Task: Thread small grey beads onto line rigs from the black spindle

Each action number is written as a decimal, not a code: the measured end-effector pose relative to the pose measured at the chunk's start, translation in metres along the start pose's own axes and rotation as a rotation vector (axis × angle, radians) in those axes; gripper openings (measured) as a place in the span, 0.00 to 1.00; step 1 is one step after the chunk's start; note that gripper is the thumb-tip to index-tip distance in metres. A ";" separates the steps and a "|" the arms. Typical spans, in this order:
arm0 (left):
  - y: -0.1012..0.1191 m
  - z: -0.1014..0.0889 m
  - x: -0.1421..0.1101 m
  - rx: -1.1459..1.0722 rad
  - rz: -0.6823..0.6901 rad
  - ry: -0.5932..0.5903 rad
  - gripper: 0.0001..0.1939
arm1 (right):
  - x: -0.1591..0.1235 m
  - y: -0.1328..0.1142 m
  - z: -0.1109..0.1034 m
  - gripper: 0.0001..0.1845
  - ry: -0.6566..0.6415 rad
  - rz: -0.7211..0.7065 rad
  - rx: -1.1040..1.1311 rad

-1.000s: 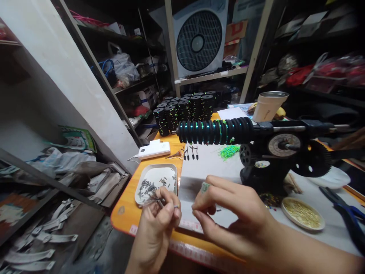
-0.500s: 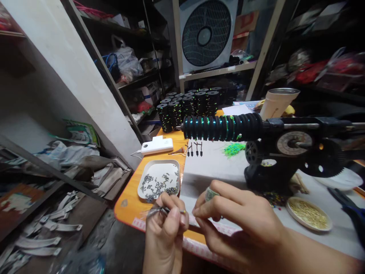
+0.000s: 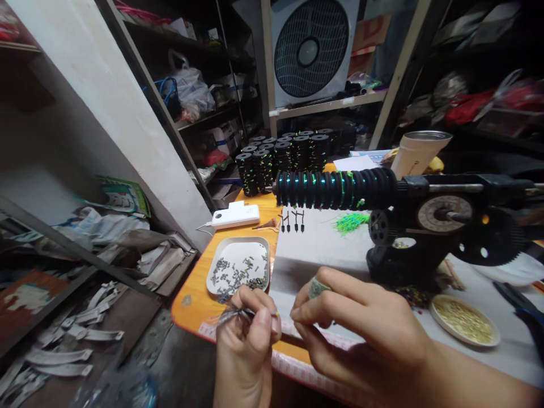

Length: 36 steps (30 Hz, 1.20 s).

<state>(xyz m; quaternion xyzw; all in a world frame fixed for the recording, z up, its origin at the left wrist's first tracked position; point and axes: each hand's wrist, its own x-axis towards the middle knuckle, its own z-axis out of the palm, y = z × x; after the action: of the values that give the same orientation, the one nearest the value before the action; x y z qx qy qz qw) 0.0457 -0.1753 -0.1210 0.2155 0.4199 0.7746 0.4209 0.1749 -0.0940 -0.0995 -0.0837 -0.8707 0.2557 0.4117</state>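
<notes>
My left hand (image 3: 249, 340) is closed on a bundle of thin dark strands (image 3: 232, 313), pinched between thumb and fingers. The loose ends fan out to the left, and a small yellow tip (image 3: 276, 314) pokes out on the right. Just right of it, my right hand (image 3: 352, 323) has thumb and index fingertip pressed together. Whatever is between them is too small or hidden. A greenish wrap (image 3: 318, 288) circles one of its fingers. Behind my left hand lies a white tray (image 3: 208, 272) holding many small grey and yellowish pieces.
A black machine (image 3: 408, 249) carries a row of black spools (image 3: 335, 190) wound with green-blue thread. Stacked black spools (image 3: 283, 158) stand behind. Around are a white device (image 3: 236, 216), green strands (image 3: 352, 222), a dish of golden bits (image 3: 463, 322) and dark pliers-like handles (image 3: 521, 306).
The view has shifted slightly, so the surroundings sit a little further right. My hands keep almost the same pose, the left still gripping the strands.
</notes>
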 end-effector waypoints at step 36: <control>-0.009 -0.012 0.011 0.170 0.221 -0.004 0.12 | 0.021 -0.003 -0.011 0.06 -0.086 0.386 0.247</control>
<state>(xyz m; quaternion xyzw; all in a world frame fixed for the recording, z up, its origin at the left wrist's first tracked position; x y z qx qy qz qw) 0.0350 -0.1691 -0.1353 0.2966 0.4569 0.7775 0.3142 0.1704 -0.0847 -0.0782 -0.1866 -0.8175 0.4374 0.3247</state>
